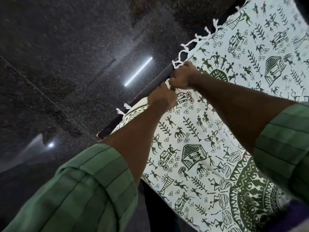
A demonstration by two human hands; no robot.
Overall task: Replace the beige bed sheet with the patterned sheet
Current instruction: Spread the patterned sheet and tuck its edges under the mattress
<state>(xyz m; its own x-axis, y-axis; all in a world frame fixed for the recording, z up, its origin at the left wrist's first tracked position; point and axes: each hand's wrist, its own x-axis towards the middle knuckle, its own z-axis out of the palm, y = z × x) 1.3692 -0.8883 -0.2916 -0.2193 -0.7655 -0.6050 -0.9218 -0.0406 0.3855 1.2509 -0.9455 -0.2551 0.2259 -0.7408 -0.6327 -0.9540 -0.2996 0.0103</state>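
Green sleeves (87, 190) are reaching toward 12 o'clock; left hand (161, 99) and right hand (183, 76) are gripping, fingers curled, the patterned sheet (209, 148) at the bed's dark edge (160, 81), apparently bunching it.

Home bedrm: bed (107, 131), granite floor (50, 64)

No readable text, labels, brands or numbers showing anywhere. White cotton sheet with dark green printed folk figures, carts, huts and triangles (209, 134), lying under and right of both hands, is carrying pictorial motifs only, no lettering.
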